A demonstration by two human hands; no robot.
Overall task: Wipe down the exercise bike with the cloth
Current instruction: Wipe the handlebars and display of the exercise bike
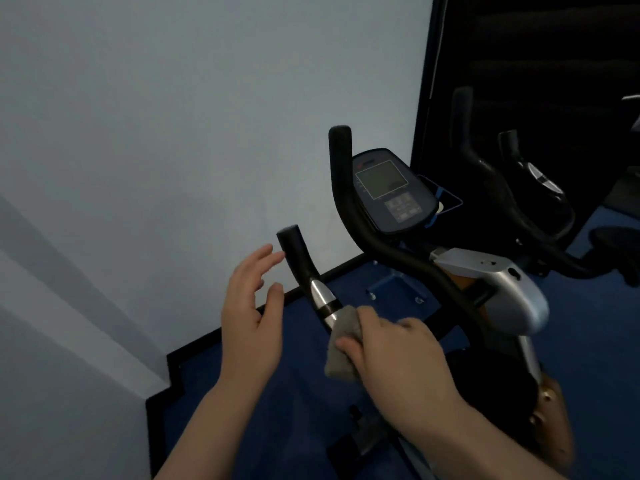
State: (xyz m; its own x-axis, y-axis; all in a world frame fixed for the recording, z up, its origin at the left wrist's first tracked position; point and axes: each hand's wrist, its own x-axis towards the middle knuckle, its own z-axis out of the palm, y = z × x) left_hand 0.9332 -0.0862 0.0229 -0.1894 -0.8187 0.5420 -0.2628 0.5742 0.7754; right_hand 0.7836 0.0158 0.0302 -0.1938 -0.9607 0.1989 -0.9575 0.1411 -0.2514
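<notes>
Exercise bike (pixel 485 271) stands against a pale wall (pixel 173 133), front-right of the person, on blue floor (pixel 311 393). Near handlebar (pixel 308 278) rises from lower right to upper left, black foam grip on top, a silver sensor band (pixel 323 301) below it. Right hand (pixel 398 358) sits at the lower end of that bar, fingers curled round a grey cloth (pixel 341 344) and pressing it onto the tube just under the silver band; cloth hangs down below the thumb. Left hand (pixel 254 313) is spread, fingers loosely straight, holding nothing, palm turned toward the bar and just beside the foam grip, fingertips near it but apart. The bar's long axis runs up and away to the left from the cloth, so the unwiped length lies above the right hand, between the two hands. Right hand is the one on the work; left is nearer the grip's top end. Likely next stroke follows the bar upward. Console (pixel 391 188) and far handlebar (pixel 341 161) lie beyond, to the upper right, untouched by either hand.
</notes>
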